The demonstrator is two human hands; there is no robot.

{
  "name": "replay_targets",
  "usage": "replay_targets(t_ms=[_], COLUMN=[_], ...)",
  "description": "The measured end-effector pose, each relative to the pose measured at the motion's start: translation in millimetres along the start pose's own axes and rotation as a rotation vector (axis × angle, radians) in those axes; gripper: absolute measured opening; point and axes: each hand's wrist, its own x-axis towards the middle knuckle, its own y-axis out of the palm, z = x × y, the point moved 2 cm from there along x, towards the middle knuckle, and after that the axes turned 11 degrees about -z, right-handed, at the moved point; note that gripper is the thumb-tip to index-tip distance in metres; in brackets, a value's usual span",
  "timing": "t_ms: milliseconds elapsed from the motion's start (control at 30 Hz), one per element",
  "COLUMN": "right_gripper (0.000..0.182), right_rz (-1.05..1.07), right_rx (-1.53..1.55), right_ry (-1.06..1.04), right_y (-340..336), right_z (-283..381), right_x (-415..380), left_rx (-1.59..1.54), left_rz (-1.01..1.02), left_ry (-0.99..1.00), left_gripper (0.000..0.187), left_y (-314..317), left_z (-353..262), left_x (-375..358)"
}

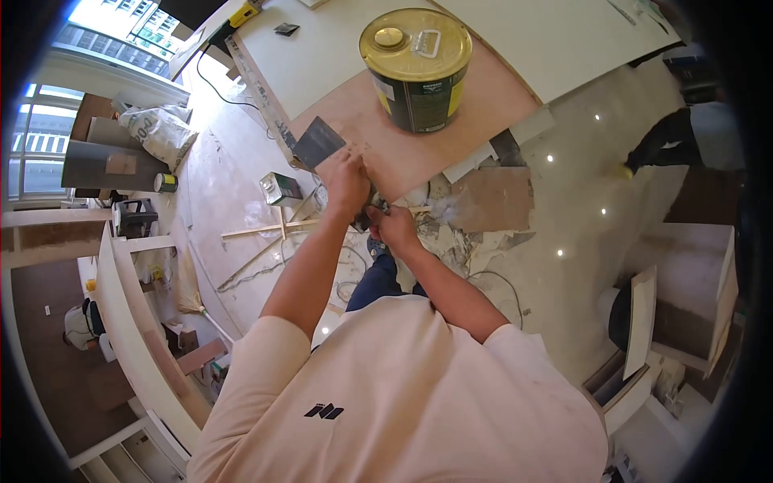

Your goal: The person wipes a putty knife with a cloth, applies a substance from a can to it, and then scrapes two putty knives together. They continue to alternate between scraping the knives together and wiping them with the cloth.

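My left hand [348,181] is closed around a dark, flat square sheet or blade [319,142], which reaches up and left over the corner of the pinkish board. Just right of it and lower, my right hand [393,227] is closed, its fingers pinched at a small dark item that I cannot make out, below the board's edge. A large round can [415,68] with a gold lid and a dark green label stands on the pinkish board [403,161], beyond my hands.
A yellow tool [244,14] with a cord lies at the table's far left. On the floor are a square tin [279,188], crossed wooden strips [283,224], debris and a brown board piece [495,199]. Another person [684,138] is at the right.
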Motion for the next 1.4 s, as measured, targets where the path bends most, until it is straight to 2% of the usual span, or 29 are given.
replay_targets(t_ms=[67,167,267,367,467,567,667,767,867,900,1000,1100,1200,1233,1400], right_gripper=[0.034,0.033,0.033,0.036,0.037,0.038,0.037,0.034,0.036,0.038,0.04,0.04,0.039,0.038,0.039], right_rz=[-0.016,0.005,0.022,-0.017,-0.019,-0.012,-0.013,0.005,-0.006,-0.009,-0.01,-0.024,-0.016,-0.009,-0.031], right_rx=[-0.006,-0.014,-0.055,-0.041,-0.011,-0.05,-0.031,-0.038,-0.088,-0.103,-0.022,-0.015,-0.071,-0.09,0.023], right_ry=[0.002,-0.013,-0.039,-0.051,-0.027,-0.039,-0.039,-0.034,-0.042,-0.054,-0.036,-0.045,-0.068,-0.054,-0.017], right_y=[0,0,-1,0,3,2,4,-1,-4,-4,6,3,-3,-2,3], right_z=[-3,3,0,-1,-2,-9,-9,-1,5,2,-14,-14,10,11,-5], right_x=[-2,0,-4,3,-4,4,3,-4,0,2,4,0,-3,-7,1], left_rx=[0.002,-0.016,-0.041,-0.027,0.031,-0.029,0.034,-0.053,0.066,0.023,0.084,0.013,0.031,0.014,0.059], left_rz=[-0.034,0.05,0.169,0.062,-0.016,0.093,-0.035,-0.002,0.029,0.099,-0.025,-0.033,-0.011,0.088,0.003], left_ry=[0.001,0.091,-0.059,-0.104,-0.037,-0.156,-0.045,-0.175,-0.065,-0.155,-0.069,-0.105,-0.002,-0.184,-0.148], left_gripper=[0.008,0.007,0.006,0.007,0.007,0.008,0.011,0.012,0.013,0.012,0.016,0.017,0.013,0.013,0.014], left_y=[4,-4,-19,0,-7,-24,-9,-7,-16,-22,-8,-3,-14,-16,0], left_z=[0,9,1,2,-1,-3,2,-1,-1,-3,1,-3,-6,-4,-3], left_x=[9,-8,-24,3,-6,-38,-9,5,-24,-35,-11,7,-20,-32,14])
